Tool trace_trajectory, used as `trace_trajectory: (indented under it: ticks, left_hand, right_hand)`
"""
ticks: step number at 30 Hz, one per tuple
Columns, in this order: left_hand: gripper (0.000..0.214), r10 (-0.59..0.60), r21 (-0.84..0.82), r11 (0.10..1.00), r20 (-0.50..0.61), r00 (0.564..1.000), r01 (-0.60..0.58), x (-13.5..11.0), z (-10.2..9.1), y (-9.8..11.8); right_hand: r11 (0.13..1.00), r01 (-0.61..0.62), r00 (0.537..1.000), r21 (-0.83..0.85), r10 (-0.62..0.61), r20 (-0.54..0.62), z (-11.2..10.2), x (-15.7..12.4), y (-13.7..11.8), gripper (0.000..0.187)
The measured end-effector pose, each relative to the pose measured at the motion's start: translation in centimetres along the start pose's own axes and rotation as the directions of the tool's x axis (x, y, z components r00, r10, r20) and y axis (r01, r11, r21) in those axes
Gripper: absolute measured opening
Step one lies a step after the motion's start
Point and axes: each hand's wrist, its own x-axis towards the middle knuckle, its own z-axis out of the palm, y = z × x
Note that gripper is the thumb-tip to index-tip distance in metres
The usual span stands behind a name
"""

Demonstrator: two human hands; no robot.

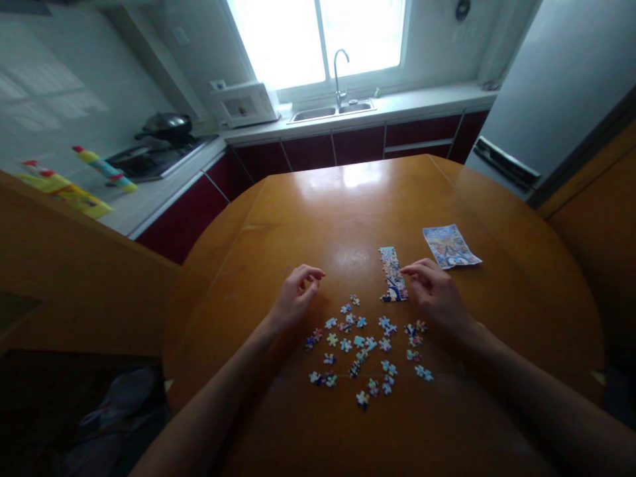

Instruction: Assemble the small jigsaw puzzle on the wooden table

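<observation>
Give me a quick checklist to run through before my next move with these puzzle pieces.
1. Assembled strip flat on the table: ok.
2. Right hand beside the strip: ok.
3. Left hand holding a piece: cannot tell, fingers curled.
4. Loose pieces spread out between the hands: ok.
5. Reference picture uncovered, right of the strip: ok.
6. Every piece face up: cannot tell, too small.

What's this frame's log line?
left hand: curled, contents unclear | right hand: fingertips beside colourful assembled puzzle strip | loose puzzle pieces: on round wooden table
</observation>
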Motion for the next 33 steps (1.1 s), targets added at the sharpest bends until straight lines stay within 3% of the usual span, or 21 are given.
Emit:
trace_trajectory:
  ticks: [3,5,8,11,13,18,24,29,33]
  left_hand:
    - [0.015,0.069,0.004,0.998,0.146,0.987,-0.071,-0.6,-0.6,-0.1]
    - [0.014,0.125,0.009,0.991,0.278,0.952,-0.133,-0.8,-1.3,0.3]
    - [0.014,0.164,0.013,0.981,0.479,0.862,-0.194,-1.1,-2.7,1.3]
    - [0.014,0.212,-0.028,0.966,0.657,0.723,-0.258,-1.7,-3.5,2.6]
    - [0.010,0.252,-0.056,0.952,0.705,0.663,-0.302,-2.2,-3.6,3.4]
    - [0.014,0.291,-0.047,0.921,0.744,0.601,-0.387,-3.2,-3.0,4.9]
    - [0.012,0.290,-0.023,0.905,0.764,0.577,-0.425,-4.0,-3.4,5.0]
    - [0.005,0.236,0.048,0.922,0.717,0.656,-0.384,-6.2,-3.4,4.7]
    - [0.009,0.208,0.067,0.935,0.692,0.692,-0.348,-7.6,-3.2,4.5]
  right_hand:
    - [1.000,-0.010,1.000,0.012,0.010,0.005,0.1,0.0,0.3,0.020]
    - [1.000,-0.013,1.000,0.016,0.013,0.005,0.1,0.1,0.4,0.020]
    - [1.000,-0.022,1.000,0.013,0.022,-0.002,0.0,0.2,0.3,0.021]
    - [1.000,-0.030,0.999,-0.001,0.030,-0.017,-0.1,0.4,0.1,0.021]
    - [1.000,-0.031,0.999,-0.002,0.031,-0.022,-0.2,0.4,0.0,0.022]
    - [1.000,-0.030,0.999,0.004,0.030,-0.025,-0.3,0.4,0.0,0.021]
    - [1.000,-0.015,0.998,0.001,0.015,-0.059,-0.8,0.6,0.0,0.020]
    - [1.000,0.015,0.999,0.000,-0.015,-0.045,-1.0,0.6,-0.1,0.020]
    - [1.000,0.026,0.999,0.003,-0.026,-0.037,-1.0,0.5,-0.4,0.019]
